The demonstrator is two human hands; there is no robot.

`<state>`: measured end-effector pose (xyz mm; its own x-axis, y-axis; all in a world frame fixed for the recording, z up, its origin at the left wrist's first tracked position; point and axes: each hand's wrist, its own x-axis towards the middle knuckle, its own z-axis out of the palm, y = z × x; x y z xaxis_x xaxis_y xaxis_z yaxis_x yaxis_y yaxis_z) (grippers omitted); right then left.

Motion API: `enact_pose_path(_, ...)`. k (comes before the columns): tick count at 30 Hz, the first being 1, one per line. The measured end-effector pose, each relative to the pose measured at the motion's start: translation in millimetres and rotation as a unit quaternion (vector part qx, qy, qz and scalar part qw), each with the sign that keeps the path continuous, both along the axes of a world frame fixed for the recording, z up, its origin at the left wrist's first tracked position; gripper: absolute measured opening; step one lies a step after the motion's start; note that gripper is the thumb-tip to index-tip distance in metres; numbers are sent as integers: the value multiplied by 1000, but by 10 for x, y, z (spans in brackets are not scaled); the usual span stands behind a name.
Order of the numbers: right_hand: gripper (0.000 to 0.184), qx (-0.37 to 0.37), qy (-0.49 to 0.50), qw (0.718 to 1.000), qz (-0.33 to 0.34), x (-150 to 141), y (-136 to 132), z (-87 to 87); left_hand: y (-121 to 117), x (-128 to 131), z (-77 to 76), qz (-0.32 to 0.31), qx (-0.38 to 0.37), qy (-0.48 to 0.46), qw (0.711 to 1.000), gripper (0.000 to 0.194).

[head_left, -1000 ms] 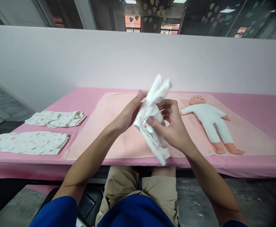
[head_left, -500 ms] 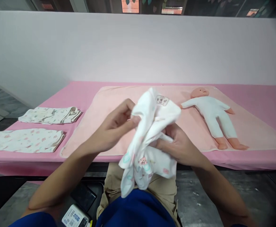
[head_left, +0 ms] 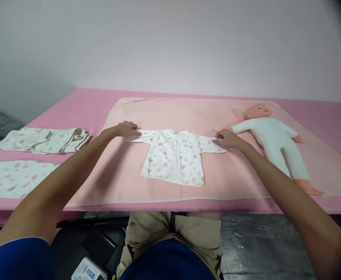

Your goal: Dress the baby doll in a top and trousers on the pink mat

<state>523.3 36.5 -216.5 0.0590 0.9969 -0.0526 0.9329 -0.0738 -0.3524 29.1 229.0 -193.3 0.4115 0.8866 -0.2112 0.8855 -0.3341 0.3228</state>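
And down it goes! Half a second ago I had a white bundle crumpled in the air between my hands; now the little printed shirt [head_left: 161,155] lies flat on the pale peach blanket [head_left: 164,112], neckline away from me, hem toward me, both sleeves stretched straight out. That's a real shift: the cloth has gone from a tangle to a readable shape, front panels overlapping down the middle, and I'd judge the spreading-out nearly finished.

My left hand [head_left: 127,129] sits over one cuff, fingers curled nearly closed; from here I can't tell whether it pinches the fabric or merely presses it. Over on the other cuff, my right hand [head_left: 225,138] has thumb and fingers drawn close together, touching the sleeve end, and again the grip itself I can't confirm.

Around us, the doll [head_left: 271,134] in white lies just beyond my right hand, still on the blanket. Off left, the two folded printed cloths, the farther one [head_left: 68,140] and the nearer one [head_left: 15,177], remain on the pink tabletop [head_left: 319,120].
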Motion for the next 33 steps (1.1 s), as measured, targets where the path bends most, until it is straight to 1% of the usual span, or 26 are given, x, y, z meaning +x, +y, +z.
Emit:
enact_pose_path(1, 26, 14, 4, 1000, 5, 66, -38, -110, 51, -99, -111, 5, 1, -17, 1000, 47)
enact_pose_path(3, 33, 46, 42, 998, 10, 182, -151, -248, 92, -285, -245, 15, -3, -79, 997, 50)
enact_pose_path(4, 36, 57, 79, 995, -4, 228, -195, -277, 96, -356, -274, 19, -6, -111, 994, 50)
enact_pose_path(6, 41, 93, 143, 984, -54, 280, -196, -282, 107, -434, -285, 34, 0, -169, 985, 49)
enact_pose_path(7, 42, 120, 160, 976, -81, 285, -147, -269, 120, -443, -282, 45, 12, -194, 980, 47)
enact_pose_path(9, 41, 190, 158, 961, -124, 261, 40, -241, 173, -424, -291, 76, 57, -231, 968, 44)
enact_pose_path(11, 39, 252, 123, 948, -152, 212, 288, -238, 253, -400, -345, 117, 115, -244, 956, 41)
enact_pose_path(12, 39, 269, 100, 944, -162, 186, 412, -254, 300, -396, -392, 138, 140, -242, 950, 40)
enact_pose_path(14, 39, 271, 49, 945, -176, 137, 624, -330, 397, -409, -517, 181, 175, -228, 941, 39)
enact_pose_path(16, 38, 241, 5, 954, -176, 93, 759, -455, 487, -438, -658, 210, 185, -209, 937, 38)
enact_pose_path(19, 36, 209, -44, 963, -164, 35, 821, -652, 590, -477, -826, 209, 196, -193, 938, 34)
enact_pose_path(21, 37, 208, -75, 962, -161, 9, 810, -737, 633, -487, -879, 198, 209, -187, 939, 30)
enact_pose_path(24, 38, 210, -100, 959, -164, 6, 787, -784, 648, -477, -879, 198, 219, -168, 941, 26)
enact_pose_path(28, 38, 209, -111, 954, -184, 52, 780, -785, 567, -447, -804, 195, 215, -134, 947, 28)
enact_pose_path(31, 37, 243, -137, 944, -177, 16, 762, -696, 461, -390, -701, 196, 244, -110, 944, 28)
enact_pose_path(33, 39, 292, -130, 934, -162, -147, 710, -564, 383, -282, -596, 185, 271, -107, 939, 28)
